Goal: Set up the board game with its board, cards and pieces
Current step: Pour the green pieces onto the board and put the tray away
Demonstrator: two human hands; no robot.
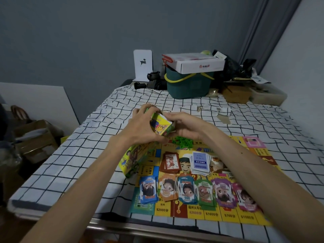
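Yellow-green small box (pixel 162 126) held above the far edge of the game board (pixel 229 216), centre frame, on a checked cloth (pixel 73 162).

Left hand (pixel 140 127) curls round its left side; right hand (pixel 185 127) pinches its right end. Below them lies one heap of green pieces (pixel 182 142). Mid-board sit two card decks, brown-red (pixel 171 163) left, pale blue (pixel 200 162) right. Six note stacks line the lower frame: blue (pixel 148 190), orange (pixel 167 189), teal (pixel 186 190) marked "100", green (pixel 205 192), purple (pixel 223 193), pink (pixel 246 200). Squares read "$2000分", "$1600分", "$700分".

Left hand (pixel 140 128) and right hand (pixel 186 128) meet out front, raised; both seemingly curl around one small box (pixel 163 125).
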